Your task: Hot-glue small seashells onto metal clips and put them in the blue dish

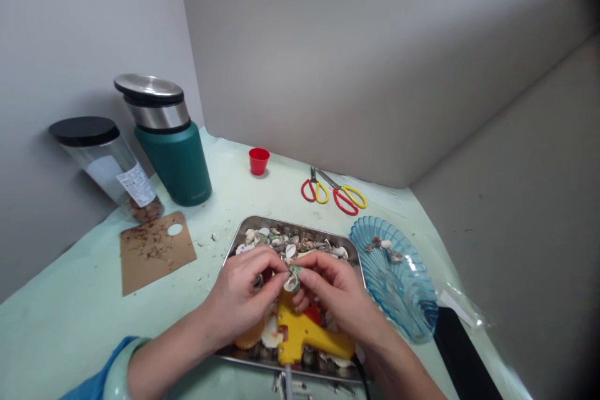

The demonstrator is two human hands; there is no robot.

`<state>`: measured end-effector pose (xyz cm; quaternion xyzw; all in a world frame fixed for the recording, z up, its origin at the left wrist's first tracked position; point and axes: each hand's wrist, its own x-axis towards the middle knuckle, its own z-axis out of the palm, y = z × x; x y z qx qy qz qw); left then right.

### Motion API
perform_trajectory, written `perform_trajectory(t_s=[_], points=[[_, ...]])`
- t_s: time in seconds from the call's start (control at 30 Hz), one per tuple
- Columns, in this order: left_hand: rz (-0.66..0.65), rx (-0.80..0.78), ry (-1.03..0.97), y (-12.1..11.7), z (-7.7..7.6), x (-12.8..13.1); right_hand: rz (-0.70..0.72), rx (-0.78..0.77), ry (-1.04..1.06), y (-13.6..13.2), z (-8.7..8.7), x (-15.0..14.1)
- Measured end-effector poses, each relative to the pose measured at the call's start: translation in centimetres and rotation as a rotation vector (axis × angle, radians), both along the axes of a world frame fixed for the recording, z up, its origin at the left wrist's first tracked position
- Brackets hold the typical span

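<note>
A small green and white snail shell (292,280) is held up over a metal tray (244,225) full of shells. My right hand (335,284) pinches the shell between thumb and fingers. From the other side, the thumb and forefinger of my left hand (248,284) close at the shell's edge; whether a tiny piece sits in that pinch is hidden. Beneath both hands a yellow glue gun (300,332) lies across the front of the tray, a grey glue stick (289,381) sticking out toward me. Seashells (290,250) of several sorts fill the back of the tray.
Right of the tray lies a blue shell-shaped dish (394,281) with a few shells. Behind are two scissors (314,190) (344,194) and a red cup (259,161). A green bottle (175,159), a clear jar (110,165) and a littered brown board (157,253) stand or lie left.
</note>
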<state>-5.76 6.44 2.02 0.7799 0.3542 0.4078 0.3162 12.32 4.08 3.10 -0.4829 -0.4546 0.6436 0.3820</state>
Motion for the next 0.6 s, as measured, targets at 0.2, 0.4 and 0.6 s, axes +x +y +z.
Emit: perform_trajectory(t_s=[0.2,0.4,0.6], points=[[0.050,-0.080,-0.028,-0.05,0.44,-0.14,-0.009,-0.018,0.004,0.13,0.28,0.28],[0.068,-0.098,-0.033,0.06,0.32,-0.11,-0.040,0.050,-0.014,0.05,0.50,0.51],[0.037,-0.149,-0.054,0.16,0.47,-0.03,-0.078,0.457,-0.318,-0.60,0.35,0.40]])
